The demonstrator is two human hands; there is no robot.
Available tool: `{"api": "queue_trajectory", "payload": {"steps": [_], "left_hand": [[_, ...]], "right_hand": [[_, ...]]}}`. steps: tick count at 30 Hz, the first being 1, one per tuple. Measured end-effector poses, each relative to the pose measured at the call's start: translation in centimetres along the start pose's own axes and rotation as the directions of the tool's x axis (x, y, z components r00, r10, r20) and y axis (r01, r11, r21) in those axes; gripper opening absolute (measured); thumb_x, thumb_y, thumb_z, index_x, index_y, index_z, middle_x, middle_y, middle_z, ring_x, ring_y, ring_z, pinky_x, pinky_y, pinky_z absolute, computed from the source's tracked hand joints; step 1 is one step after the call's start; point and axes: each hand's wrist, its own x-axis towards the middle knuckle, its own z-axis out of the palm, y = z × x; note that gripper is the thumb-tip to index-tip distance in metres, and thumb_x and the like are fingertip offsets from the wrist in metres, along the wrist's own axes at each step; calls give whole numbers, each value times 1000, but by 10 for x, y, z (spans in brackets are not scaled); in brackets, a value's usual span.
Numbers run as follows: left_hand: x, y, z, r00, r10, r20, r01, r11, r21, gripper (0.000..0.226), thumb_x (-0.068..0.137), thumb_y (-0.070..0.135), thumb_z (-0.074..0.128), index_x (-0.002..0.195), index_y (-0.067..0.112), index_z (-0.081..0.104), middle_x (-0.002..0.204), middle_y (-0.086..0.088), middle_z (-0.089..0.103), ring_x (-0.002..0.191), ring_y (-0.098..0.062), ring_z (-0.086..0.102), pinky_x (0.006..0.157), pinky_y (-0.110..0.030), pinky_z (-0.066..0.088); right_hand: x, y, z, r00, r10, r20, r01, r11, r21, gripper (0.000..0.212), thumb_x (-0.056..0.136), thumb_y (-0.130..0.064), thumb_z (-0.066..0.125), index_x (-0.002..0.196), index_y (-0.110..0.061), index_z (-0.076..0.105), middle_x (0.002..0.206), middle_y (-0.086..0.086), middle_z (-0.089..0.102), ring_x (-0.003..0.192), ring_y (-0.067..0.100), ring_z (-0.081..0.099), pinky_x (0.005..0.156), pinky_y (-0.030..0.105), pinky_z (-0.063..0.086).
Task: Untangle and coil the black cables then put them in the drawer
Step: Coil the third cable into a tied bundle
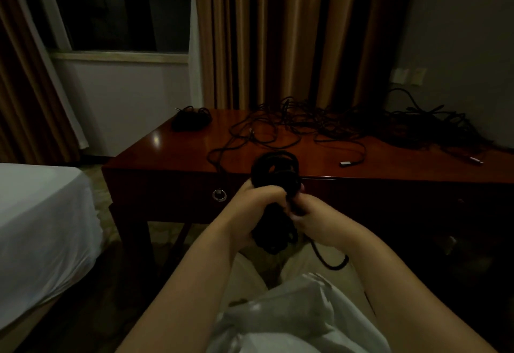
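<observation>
Both hands hold the coil (274, 174) in front of the drawer (178, 196), the left hand (254, 202) wrapped round its middle and the right hand (308, 217) pinching a strand, so a slack grip could let the loops spring apart and snag the loose cables (319, 124) on the surface (194, 146).

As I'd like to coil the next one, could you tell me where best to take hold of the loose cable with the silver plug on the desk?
Pinch the silver plug itself, coming from above at the desk's front edge: it lies flat, free of the tangle.
</observation>
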Motion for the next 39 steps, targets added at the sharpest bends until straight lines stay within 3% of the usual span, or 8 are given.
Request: {"api": "queue_trajectory", "payload": {"steps": [5,8,14,19,23,28,34,39], "left_hand": [[4,1,-20,970,157,-185,-160,987,0,27,59,9,50,83,10,63,76,-1,62,78,-15,59,74,-30,49],[8,4,-17,962,159,-221,-220,932,-288,20,67,6,46,85,9,54,71,-2,55,68,-17,57,78,-36,49],[3,14,-26,974,135,-180,-204,867,-454,24,63,7,40,86,12,44,61,2,43,47,-10,38,45,-21,39],[0,2,0,997,78,21,-58,874,-482,39,48,9,57,85,10,45,59,1,40,45,-10,34,45,-21,30],[5,9,-3,975,219,-30,-185,733,-654,46,41,10,71,82,9,50,60,1,41,46,-10,36,46,-21,33],[4,24,-23,922,381,-67,-295,581,-759,32,48,7,69,79,10,59,62,2,44,46,-10,40,47,-20,39],[5,20,-16,946,286,-151,-315,703,-638,35,48,8,58,82,11,48,60,2,40,46,-9,34,46,-19,32],[8,20,6,941,241,-239,-337,741,-581,24,59,8,40,82,12,43,58,2,38,46,-9,32,45,-19,32]], "right_hand": [[1,21,1,994,-47,-102,0,907,-420,54,88,-12,61,138,-21,41,149,-3,27,138,19,25,112,30,24],[-4,23,4,995,-24,-96,33,995,92,56,88,8,51,128,-30,50,141,-9,43,132,11,40,106,25,38],[-15,35,-19,988,151,-41,-54,576,815,32,90,16,41,101,-4,64,99,8,72,87,21,71,68,21,57],[5,39,-25,963,249,-100,-256,965,-63,18,93,-12,57,108,-16,66,85,-2,62,66,10,59,56,19,47],[17,46,-3,973,109,-202,-212,766,-607,25,99,-33,43,109,-21,62,92,-1,59,82,15,56,62,26,39],[9,102,34,945,176,-275,-321,653,-686,21,99,-21,40,112,-17,56,100,1,62,88,19,60,63,26,37],[19,84,17,858,450,-248,-507,821,-263,38,94,-6,46,131,-16,50,126,10,55,107,23,57,81,28,47],[-3,-9,23,850,216,-481,113,817,565,29,97,-3,38,98,-17,63,104,6,65,92,15,63,76,24,50]]}}
